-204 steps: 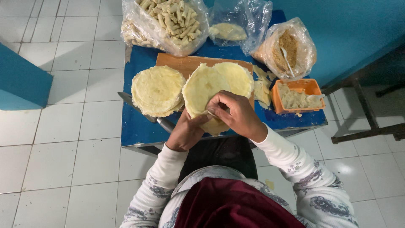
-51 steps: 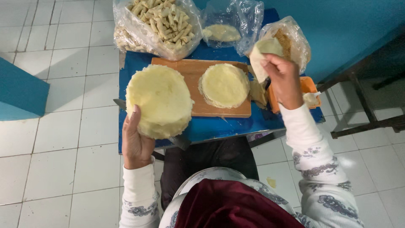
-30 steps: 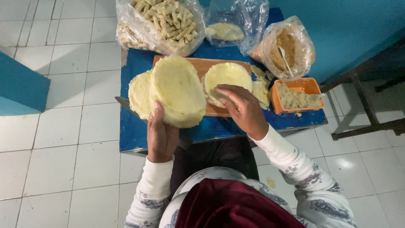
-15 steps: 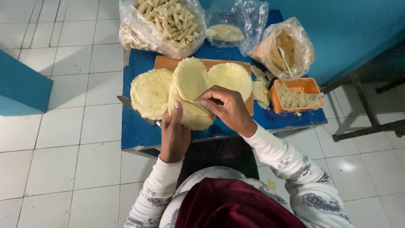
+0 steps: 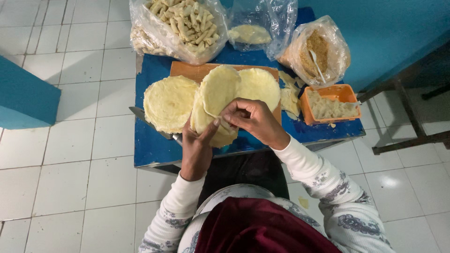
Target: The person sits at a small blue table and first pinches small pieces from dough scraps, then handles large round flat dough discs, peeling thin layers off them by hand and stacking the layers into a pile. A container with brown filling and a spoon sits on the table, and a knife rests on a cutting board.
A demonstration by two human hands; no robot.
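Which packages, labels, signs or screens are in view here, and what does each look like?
Clear plastic bag, table's far left: full of pale rolled sticks.
Clear plastic bag, far middle: holds a pale flat piece.
Clear plastic bag, far right: brown crumbs, white spoon.
Orange tub, right: rectangular, pale filling.
No labels, signs or screens show.

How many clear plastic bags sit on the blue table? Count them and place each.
3. One clear plastic bag of rolled pieces back left, one with pale dough back centre, one of brown crumbs with a spoon back right.

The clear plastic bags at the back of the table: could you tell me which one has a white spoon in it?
The right-hand bag, filled with brown crumbs, has the white spoon; the others hold rolled pastries and pale dough.
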